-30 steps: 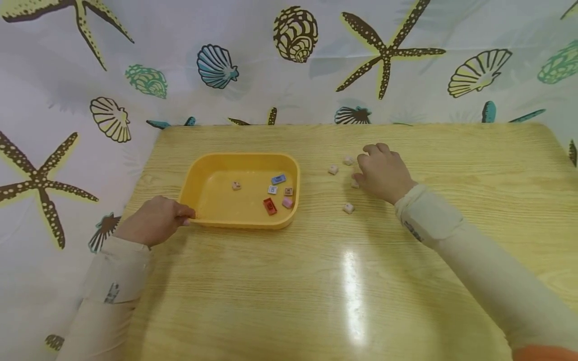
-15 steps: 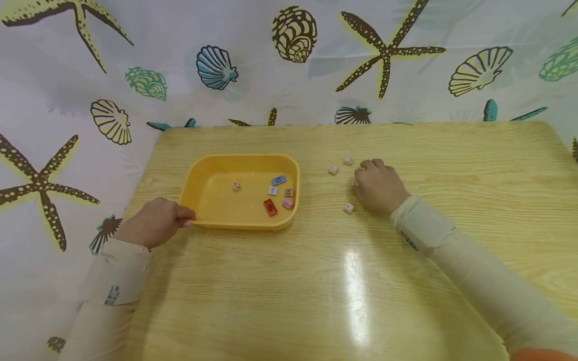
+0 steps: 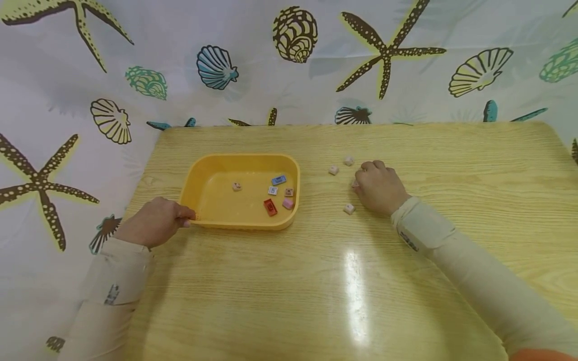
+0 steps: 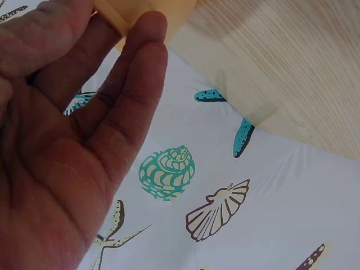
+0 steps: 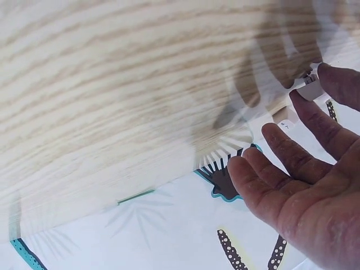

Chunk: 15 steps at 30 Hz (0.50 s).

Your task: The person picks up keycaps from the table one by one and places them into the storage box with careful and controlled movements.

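On the left, my left hand [image 3: 155, 220] pinches the near-left corner of a yellow tray [image 3: 239, 225] between thumb and fingers; its rim also shows at the fingertips in the left wrist view. Inside the tray lie small keycaps: a blue keycap [image 3: 278, 180], a red keycap [image 3: 270, 207], a pink keycap [image 3: 287, 203] and several others. Right of the tray, my right hand [image 3: 381, 188] is low over the table. Its thumb and index finger pinch a pale keycap [image 5: 309, 90] in the right wrist view, the other fingers loosely bent.
Around the right hand lie loose pale keycaps: a keycap [image 3: 333, 170] and a keycap [image 3: 348, 161] beyond it, and a keycap [image 3: 349, 208] nearer. The wooden table [image 3: 271, 291] meets a shell-patterned curtain [image 3: 253, 30] at its back and left edges.
My right hand has come down and slightly nearer, onto the pale keycap, then stays almost still. The left hand and the tray have not moved.
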{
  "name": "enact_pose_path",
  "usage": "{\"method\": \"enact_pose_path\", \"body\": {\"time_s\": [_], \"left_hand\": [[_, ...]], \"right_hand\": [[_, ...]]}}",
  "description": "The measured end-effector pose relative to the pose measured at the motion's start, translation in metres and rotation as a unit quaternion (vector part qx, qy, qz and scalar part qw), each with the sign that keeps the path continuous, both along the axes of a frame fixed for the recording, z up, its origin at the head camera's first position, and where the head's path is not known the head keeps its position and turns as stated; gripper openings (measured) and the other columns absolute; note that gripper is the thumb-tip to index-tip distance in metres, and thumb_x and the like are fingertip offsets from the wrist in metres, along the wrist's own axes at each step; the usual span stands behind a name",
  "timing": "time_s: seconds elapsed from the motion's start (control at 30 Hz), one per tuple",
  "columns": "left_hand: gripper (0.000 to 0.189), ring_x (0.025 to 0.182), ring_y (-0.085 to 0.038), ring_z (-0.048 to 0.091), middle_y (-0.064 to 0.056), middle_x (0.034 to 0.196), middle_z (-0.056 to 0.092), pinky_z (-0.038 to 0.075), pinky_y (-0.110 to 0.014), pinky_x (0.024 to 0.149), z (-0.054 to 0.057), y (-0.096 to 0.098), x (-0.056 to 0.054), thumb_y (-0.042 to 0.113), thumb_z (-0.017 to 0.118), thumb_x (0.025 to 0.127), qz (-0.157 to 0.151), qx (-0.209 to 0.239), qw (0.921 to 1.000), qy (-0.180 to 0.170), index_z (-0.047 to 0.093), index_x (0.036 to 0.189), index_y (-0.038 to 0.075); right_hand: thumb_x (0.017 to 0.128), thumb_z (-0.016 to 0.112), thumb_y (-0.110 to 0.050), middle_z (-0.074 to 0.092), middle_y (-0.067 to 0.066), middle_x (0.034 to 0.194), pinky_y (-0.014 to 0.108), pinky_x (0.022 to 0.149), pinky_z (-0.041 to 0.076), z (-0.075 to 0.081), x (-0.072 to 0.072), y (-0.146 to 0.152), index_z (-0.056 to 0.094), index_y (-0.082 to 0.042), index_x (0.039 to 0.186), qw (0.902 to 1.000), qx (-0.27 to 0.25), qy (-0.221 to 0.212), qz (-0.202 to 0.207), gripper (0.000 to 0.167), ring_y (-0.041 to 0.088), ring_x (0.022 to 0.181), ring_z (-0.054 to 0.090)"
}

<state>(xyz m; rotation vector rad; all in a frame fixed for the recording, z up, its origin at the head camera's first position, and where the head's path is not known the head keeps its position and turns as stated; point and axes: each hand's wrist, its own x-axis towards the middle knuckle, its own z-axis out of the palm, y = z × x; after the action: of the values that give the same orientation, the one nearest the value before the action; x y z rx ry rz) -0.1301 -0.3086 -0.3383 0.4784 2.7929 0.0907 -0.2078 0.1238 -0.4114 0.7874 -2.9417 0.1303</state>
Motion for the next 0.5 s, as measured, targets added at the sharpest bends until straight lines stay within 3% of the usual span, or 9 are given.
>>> {"method": "enact_pose_path", "body": {"time_s": [0.5], "left_hand": [[0.019, 0.069, -0.012, 0.055, -0.007, 0.096, 0.075, 0.051, -0.030, 0.067, -0.0002, -0.0006, -0.0011, 0.015, 0.066, 0.088, -0.002, -0.001, 1.0000, -0.006, 0.075, 0.104, 0.010]], "right_hand": [[0.086, 0.068, -0.014, 0.065, 0.027, 0.111, 0.056, 0.075, 0.056, 0.0055, 0.0016, -0.0030, 0.069, 0.005, 0.092, 0.9999, -0.014, -0.009, 0.000, 0.020, 0.046, 0.104, 0.060]]}}
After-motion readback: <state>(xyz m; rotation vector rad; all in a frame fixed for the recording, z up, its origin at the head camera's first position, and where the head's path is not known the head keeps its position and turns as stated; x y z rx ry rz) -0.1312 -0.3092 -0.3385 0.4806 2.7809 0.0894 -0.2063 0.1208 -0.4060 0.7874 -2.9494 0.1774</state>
